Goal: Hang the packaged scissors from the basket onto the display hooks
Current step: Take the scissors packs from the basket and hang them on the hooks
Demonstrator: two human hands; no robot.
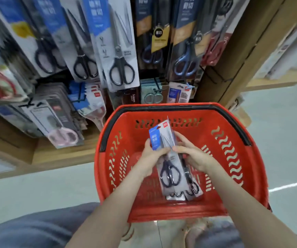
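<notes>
Currently, blue-and-white carded scissors pack (159,140), seemingly light, stiff, slick: left grip (151,156) and right grip (194,156) are clasping its edges, top pointing twelve o'clock.

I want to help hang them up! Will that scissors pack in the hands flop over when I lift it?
Probably fairly stiff: the scissors pack looks unbent between the left hand and right hand. Likely bottom-heavy, since the handles sit low. Its glossy front may be slippery.

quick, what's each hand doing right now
Left hand: grips the packaged scissors.
Right hand: pinches the same pack's right edge.
</notes>
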